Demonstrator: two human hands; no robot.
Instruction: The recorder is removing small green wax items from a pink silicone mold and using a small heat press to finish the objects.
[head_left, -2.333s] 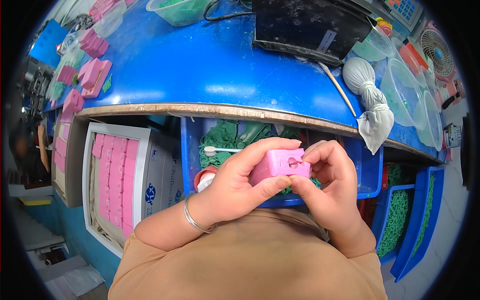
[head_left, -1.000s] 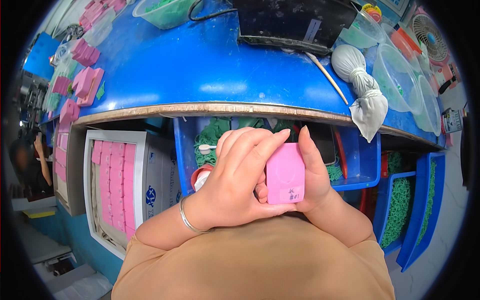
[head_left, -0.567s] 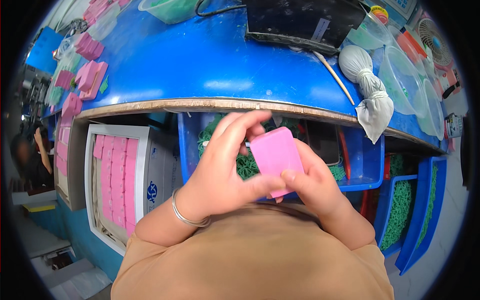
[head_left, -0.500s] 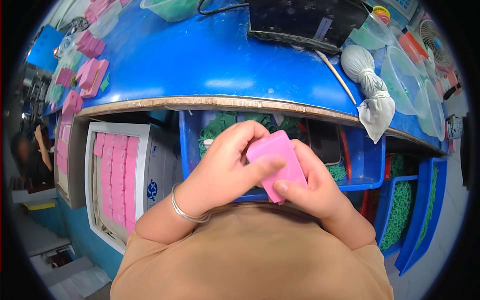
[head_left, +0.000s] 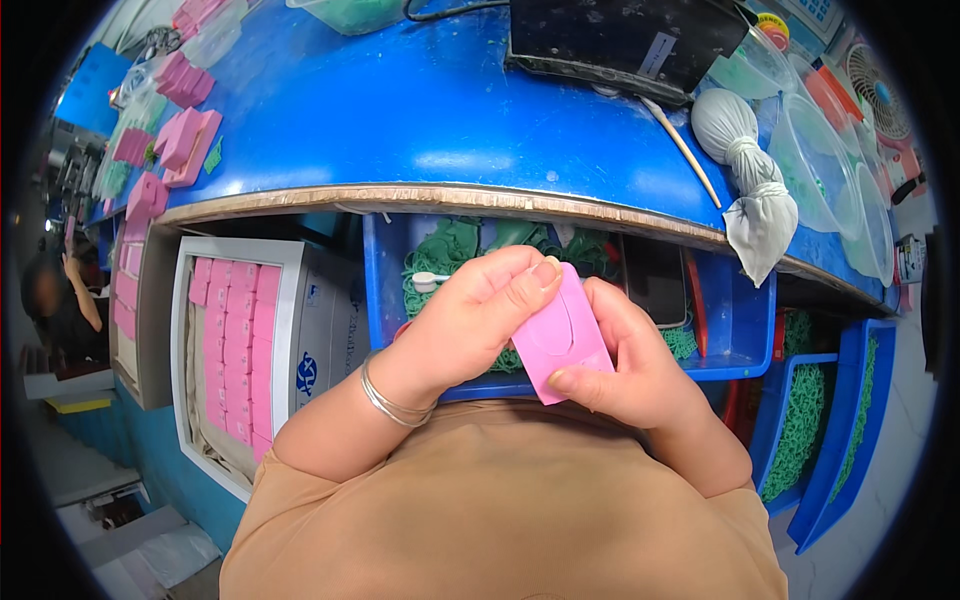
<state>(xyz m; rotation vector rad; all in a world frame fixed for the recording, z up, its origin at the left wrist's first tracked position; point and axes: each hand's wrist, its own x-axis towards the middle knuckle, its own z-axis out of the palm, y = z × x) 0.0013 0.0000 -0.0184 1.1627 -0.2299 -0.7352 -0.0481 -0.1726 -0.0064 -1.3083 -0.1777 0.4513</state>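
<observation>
Between my two hands, above an open blue drawer, is a pink rectangular block (head_left: 560,345) that looks like a mould, tilted, with a curved oval outline on its upper face. My left hand (head_left: 490,310) grips its far left edge, thumb close to the top corner. Around its right side and near end wraps my right hand (head_left: 640,355), the thumb pressed on the near corner. The fingers beneath the block are hidden. Two thin silver bangles (head_left: 385,400) circle my left wrist.
The blue drawer (head_left: 740,350) holds green stringy material (head_left: 440,250), a white-ended tool (head_left: 425,282) and a dark flat object (head_left: 655,280). A white box (head_left: 295,330) of pink blocks stands left. On the blue table (head_left: 380,120) lie a tied white cloth bag (head_left: 745,160) and a wooden-handled brush (head_left: 680,150).
My left thumb has moved from the middle of the block up to its far corner, uncovering the oval outline. The right hand still grips the near end.
</observation>
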